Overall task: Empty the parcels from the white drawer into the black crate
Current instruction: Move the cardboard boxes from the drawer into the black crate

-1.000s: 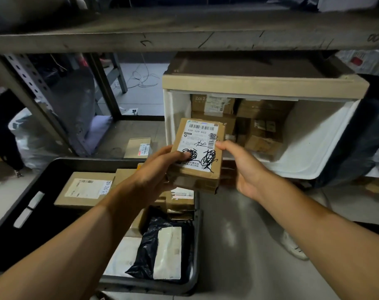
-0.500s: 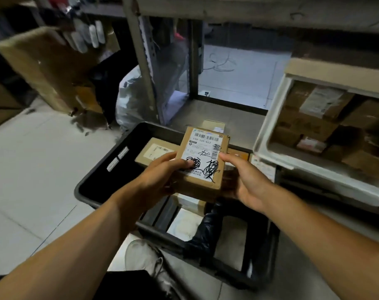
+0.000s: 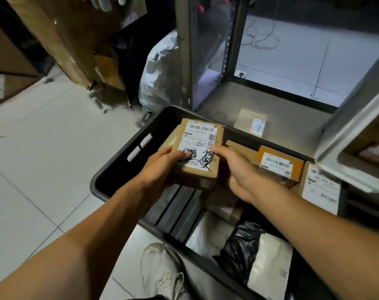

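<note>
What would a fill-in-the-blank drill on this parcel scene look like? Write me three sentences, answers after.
1. Both hands hold one cardboard parcel above the black ____.
2. The parcel's white label bears black ____ scribbles.
3. A pale ____ stands on the floor beside the crate.

Answers: crate; marker; shoe

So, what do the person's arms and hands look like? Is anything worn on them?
Both arms are bare up to the frame edge: no sleeves show. The left hand and right hand wear no gloves, and no rings, watch or bands are visible. No markings can be seen.
</note>
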The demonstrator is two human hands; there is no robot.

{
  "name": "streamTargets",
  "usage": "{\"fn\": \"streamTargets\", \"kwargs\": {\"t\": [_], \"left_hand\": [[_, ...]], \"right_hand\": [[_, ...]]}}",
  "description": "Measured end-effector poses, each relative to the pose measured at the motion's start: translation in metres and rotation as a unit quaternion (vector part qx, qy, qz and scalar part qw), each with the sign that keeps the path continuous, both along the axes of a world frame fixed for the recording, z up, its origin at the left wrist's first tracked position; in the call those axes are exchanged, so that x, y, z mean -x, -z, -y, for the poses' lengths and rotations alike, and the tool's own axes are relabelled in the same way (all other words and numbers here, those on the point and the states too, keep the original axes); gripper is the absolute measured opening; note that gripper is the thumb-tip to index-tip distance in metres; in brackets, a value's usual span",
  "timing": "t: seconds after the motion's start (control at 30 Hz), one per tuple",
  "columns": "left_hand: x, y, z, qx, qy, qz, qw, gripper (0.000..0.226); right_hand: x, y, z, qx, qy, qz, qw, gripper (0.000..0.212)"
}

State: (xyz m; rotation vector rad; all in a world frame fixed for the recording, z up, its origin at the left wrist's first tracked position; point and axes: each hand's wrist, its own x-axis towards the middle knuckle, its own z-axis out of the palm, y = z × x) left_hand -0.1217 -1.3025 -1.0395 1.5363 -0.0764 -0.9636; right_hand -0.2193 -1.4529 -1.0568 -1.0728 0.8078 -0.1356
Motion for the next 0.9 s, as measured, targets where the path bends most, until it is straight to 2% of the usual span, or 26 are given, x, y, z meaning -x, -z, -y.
{"fn": "streamTargets", "kwargs": {"t": [0.23, 0.37, 0.47, 0.57, 0.6, 0.67, 0.7, 0.8, 0.9], "left_hand": [[-0.054, 0.008, 0.007, -0.007, -0.035, 0.019, 0.999, 0.027], [-0.087, 0.021, 0.017, -0.017, -0.159, 0.057, 0.985, 0.030], [-0.097, 0.040, 0.024, -0.101, -0.219, 0.111, 0.964, 0.035], [-0.100, 0.058, 0.027, -0.099, -0.217, 0.130, 0.962, 0.045], [-0.102, 0.063, 0.028, -0.099, -0.216, 0.149, 0.960, 0.050], [-0.105, 0.063, 0.029, -0.122, -0.207, 0.203, 0.949, 0.053], [-0.105, 0.061, 0.030, -0.140, -0.203, 0.233, 0.941, 0.048], [-0.099, 0.056, 0.032, -0.200, -0.194, 0.328, 0.903, 0.029], [-0.094, 0.049, 0.033, -0.236, -0.161, 0.378, 0.881, 0.026]], "right_hand": [[-0.057, 0.010, -0.004, -0.032, 0.027, -0.001, 0.999, 0.030], [-0.092, 0.022, -0.005, -0.048, 0.044, 0.000, 0.998, 0.063], [-0.112, 0.033, -0.015, -0.018, 0.020, -0.047, 0.999, 0.078], [-0.124, 0.051, -0.022, 0.051, -0.005, -0.102, 0.993, 0.096], [-0.127, 0.056, -0.021, 0.062, -0.005, -0.106, 0.992, 0.096], [-0.133, 0.057, -0.020, 0.066, -0.008, -0.092, 0.994, 0.081], [-0.137, 0.056, -0.019, 0.073, -0.009, -0.089, 0.993, 0.079], [-0.145, 0.060, -0.017, 0.094, -0.013, -0.082, 0.992, 0.106], [-0.149, 0.069, -0.014, 0.106, -0.030, -0.091, 0.990, 0.113]]}}
